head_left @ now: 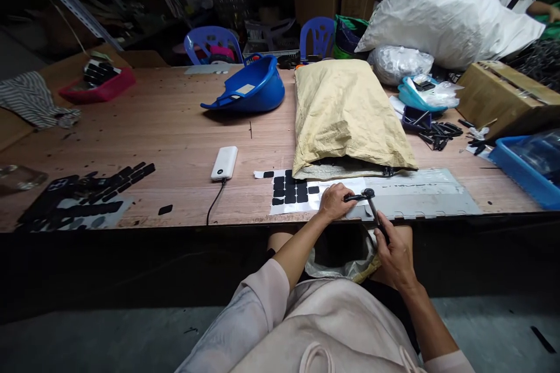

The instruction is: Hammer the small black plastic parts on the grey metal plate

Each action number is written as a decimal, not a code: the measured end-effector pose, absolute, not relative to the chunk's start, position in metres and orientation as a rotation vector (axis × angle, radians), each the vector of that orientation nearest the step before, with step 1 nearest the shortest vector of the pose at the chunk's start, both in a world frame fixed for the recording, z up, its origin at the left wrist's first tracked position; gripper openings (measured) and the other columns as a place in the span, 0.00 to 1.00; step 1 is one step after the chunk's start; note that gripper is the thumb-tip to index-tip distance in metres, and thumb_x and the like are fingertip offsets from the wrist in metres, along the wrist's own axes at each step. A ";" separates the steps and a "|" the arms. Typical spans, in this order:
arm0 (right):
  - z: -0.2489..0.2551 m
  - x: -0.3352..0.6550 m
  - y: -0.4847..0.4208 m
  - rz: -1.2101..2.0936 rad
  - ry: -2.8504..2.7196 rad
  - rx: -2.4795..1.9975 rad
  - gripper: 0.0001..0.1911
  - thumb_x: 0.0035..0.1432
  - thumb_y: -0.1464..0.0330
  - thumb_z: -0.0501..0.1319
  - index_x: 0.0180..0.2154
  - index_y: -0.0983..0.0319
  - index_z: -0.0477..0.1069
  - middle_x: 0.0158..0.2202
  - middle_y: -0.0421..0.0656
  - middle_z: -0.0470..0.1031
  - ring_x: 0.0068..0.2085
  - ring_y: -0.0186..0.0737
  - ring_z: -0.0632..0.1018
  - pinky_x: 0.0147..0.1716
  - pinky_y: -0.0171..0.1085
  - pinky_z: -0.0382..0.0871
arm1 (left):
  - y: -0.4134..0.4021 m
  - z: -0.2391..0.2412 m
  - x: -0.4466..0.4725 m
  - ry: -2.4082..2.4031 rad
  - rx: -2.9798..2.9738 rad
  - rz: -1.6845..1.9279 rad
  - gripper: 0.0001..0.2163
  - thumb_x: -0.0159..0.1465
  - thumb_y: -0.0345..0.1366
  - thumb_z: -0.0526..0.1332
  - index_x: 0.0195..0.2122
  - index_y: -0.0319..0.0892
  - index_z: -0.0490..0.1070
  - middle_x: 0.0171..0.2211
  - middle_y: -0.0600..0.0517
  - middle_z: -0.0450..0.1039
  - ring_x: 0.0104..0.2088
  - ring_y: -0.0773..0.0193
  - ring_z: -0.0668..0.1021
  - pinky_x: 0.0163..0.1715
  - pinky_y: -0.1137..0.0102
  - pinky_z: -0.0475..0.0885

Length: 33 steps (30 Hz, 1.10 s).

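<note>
My right hand [396, 253] is closed around the black grip of a tool [373, 210] with a metal shaft and a dark rounded head, which may be a small ratchet or hammer. In the closed fingers of my left hand [336, 201] is a small black elongated part [353, 197]. The tool's head meets or overlaps the far end of this part; contact cannot be made out. Both hands are at the table's front edge, above a grey metal plate [420, 195]. Left of them lies a white sheet of black rounded stickers [290, 187].
A yellowish woven sack [345, 111] lies just beyond my hands, its mouth facing me. Leftward are a white power bank [224, 163] with cable and a blue scoop-shaped basket [251, 84]. Black parts [440, 134], a cardboard box [510, 96] and a blue tray [527, 169] stand right. An open bag [345, 268] is below.
</note>
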State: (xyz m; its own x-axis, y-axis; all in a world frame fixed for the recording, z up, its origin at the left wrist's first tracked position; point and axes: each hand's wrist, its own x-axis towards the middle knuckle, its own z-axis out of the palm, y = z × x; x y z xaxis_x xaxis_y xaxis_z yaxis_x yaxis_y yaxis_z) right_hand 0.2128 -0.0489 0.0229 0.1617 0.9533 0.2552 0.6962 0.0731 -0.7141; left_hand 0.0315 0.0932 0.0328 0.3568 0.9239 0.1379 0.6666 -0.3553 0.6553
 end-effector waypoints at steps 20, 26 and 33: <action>0.018 0.198 -0.050 0.440 -1.654 -1.622 0.28 0.70 0.62 0.53 0.68 0.58 0.68 0.62 0.49 0.76 0.62 0.46 0.77 0.63 0.49 0.73 | 0.095 0.033 0.030 1.354 2.113 0.675 0.09 0.62 0.37 0.72 0.43 0.47 0.81 0.40 0.52 0.77 0.45 0.58 0.77 0.48 0.65 0.71; 0.017 0.202 -0.047 0.455 -1.609 -1.689 0.28 0.69 0.60 0.53 0.66 0.59 0.69 0.60 0.49 0.78 0.59 0.45 0.78 0.59 0.47 0.74 | 0.095 0.031 0.031 1.352 2.108 0.696 0.08 0.61 0.37 0.72 0.41 0.47 0.81 0.40 0.52 0.78 0.45 0.58 0.77 0.48 0.65 0.71; 0.034 0.226 -0.036 0.267 -1.509 -2.099 0.29 0.67 0.63 0.51 0.67 0.59 0.69 0.53 0.50 0.79 0.53 0.49 0.77 0.54 0.47 0.72 | 0.097 0.034 0.029 1.333 2.026 0.734 0.05 0.68 0.38 0.65 0.41 0.45 0.80 0.41 0.52 0.80 0.45 0.60 0.78 0.50 0.66 0.71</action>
